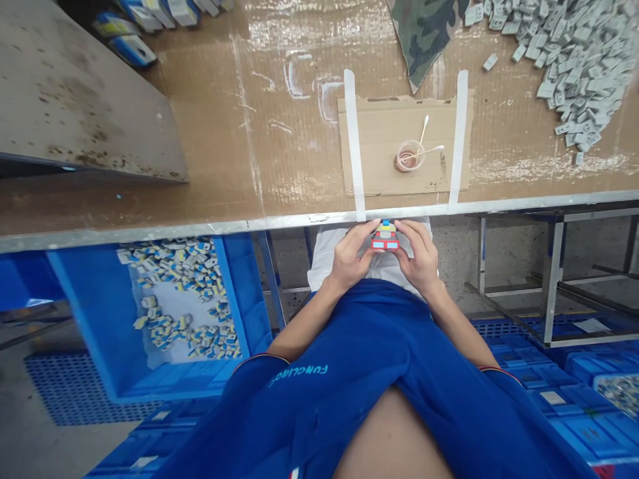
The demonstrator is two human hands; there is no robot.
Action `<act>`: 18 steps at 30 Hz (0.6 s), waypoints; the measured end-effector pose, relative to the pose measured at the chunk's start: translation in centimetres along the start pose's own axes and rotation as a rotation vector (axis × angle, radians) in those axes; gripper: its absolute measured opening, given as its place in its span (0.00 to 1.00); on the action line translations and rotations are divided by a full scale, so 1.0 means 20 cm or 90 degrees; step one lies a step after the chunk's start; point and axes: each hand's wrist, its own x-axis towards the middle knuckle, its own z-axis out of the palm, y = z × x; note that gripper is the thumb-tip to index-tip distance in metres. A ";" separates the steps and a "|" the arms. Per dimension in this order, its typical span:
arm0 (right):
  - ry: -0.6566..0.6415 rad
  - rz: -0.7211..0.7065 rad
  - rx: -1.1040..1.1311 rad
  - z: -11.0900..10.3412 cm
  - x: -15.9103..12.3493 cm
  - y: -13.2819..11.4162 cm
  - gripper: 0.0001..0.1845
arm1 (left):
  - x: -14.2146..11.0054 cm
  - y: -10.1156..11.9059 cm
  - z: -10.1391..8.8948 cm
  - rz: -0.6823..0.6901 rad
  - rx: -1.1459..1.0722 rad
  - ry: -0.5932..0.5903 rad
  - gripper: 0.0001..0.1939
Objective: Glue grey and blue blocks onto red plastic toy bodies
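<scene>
Just below the table edge, over my lap, a small toy car [385,238] is held between both hands. It shows a red lower part with two pale blue patches, a grey middle, a yellow band and a blue top. My left hand [351,258] pinches it from the left side with thumb and fingertips. From the opposite side my right hand [420,258] grips it the same way. On the table in front lies a taped cardboard sheet [384,133]. A small clear cup [409,157] with reddish-brown liquid stands on it, two cotton swabs [424,130] leaning in the cup.
Many small grey pieces [574,66] are heaped at the table's back right, near a camouflage cloth [426,33]. A stained grey box [84,93] stands at left, with blue-and-white pieces [132,50] behind. Below left is a blue bin [94,319] of small parts; metal frames [552,279] stand at right.
</scene>
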 end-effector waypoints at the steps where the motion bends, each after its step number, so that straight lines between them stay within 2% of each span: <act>1: 0.009 -0.007 -0.005 0.00 0.00 0.00 0.20 | 0.00 0.00 0.00 0.005 0.001 0.001 0.25; 7: 0.020 -0.062 -0.001 -0.01 0.02 -0.02 0.26 | 0.00 -0.01 0.01 0.054 0.025 0.025 0.26; 11: 0.034 -0.074 -0.008 0.00 0.02 -0.01 0.26 | 0.00 -0.02 0.01 0.042 0.084 0.012 0.26; 14: 0.040 -0.071 -0.005 0.01 0.02 -0.01 0.25 | 0.00 -0.02 0.01 0.061 0.072 0.029 0.26; 18: 0.030 -0.060 0.003 0.01 0.02 -0.01 0.24 | 0.00 -0.03 0.01 0.050 0.078 0.016 0.26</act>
